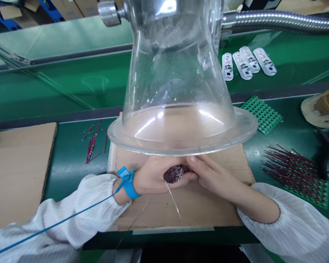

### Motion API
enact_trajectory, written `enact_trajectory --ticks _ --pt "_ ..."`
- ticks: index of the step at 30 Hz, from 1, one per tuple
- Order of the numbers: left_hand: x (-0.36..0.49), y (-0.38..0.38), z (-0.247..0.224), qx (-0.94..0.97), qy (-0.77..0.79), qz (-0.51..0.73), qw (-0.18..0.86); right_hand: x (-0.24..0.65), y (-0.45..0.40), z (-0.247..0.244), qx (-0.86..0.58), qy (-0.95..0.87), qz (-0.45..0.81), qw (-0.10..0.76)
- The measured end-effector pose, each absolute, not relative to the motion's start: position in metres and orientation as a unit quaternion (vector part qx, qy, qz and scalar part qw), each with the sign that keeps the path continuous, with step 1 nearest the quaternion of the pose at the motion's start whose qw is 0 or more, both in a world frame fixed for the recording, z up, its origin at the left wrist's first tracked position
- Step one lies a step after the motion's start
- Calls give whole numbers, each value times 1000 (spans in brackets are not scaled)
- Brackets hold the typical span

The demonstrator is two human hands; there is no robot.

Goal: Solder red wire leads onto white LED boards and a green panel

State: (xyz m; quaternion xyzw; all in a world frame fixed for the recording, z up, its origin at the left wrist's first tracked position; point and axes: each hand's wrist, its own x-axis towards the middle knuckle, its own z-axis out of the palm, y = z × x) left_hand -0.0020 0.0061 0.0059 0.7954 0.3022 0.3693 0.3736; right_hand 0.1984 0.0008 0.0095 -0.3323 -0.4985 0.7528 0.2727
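Note:
My left hand (153,175) is closed around a bundle of thin dark red wires (173,174), whose packed ends face up between thumb and fingers. A thin silvery strand (173,201) slants down from beneath this hand. My right hand (208,175) touches the bundle's right side near the left thumb, its fingers bent and drawn together; what they hold, if anything, is hidden. Both hands are over a cardboard sheet (208,215), at the lower rim of a clear fume hood (181,87). A blue strap (130,184) circles the left wrist.
Loose red wires (91,144) lie left of the cardboard. At the right are a green board panel (263,115), a wired panel (293,173) and a round container (322,107). White oval boards (242,65) lie behind. A metal hose (285,21) crosses above.

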Motion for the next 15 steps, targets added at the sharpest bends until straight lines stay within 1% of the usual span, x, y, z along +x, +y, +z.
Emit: enact_trajectory --ticks 6,11,15 --pt "-3 5 4 791 271 396 379 196 -1 14 -315 -531 750 238" --pt "4 6 3 796 268 419 345 189 -6 13 -336 -533 734 254" --pt "6 6 3 804 284 393 344 188 -9 10 -359 -520 731 258"
